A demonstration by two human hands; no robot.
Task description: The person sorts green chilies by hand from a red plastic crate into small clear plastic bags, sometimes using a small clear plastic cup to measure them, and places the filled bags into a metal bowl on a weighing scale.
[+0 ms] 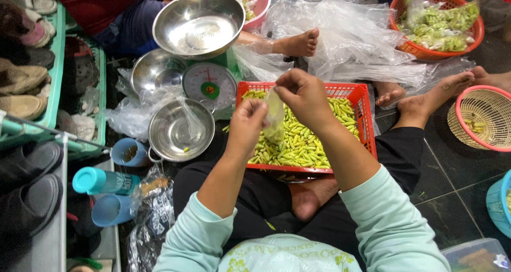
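Hands (246,124) (303,96) pinch plastic bag (275,115) above red crate's rim (367,124).

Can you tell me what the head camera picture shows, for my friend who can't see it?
A seated person's left hand and right hand hold a small clear plastic bag above a red basket of green pods. Beside it stand a kitchen scale and metal bowls.
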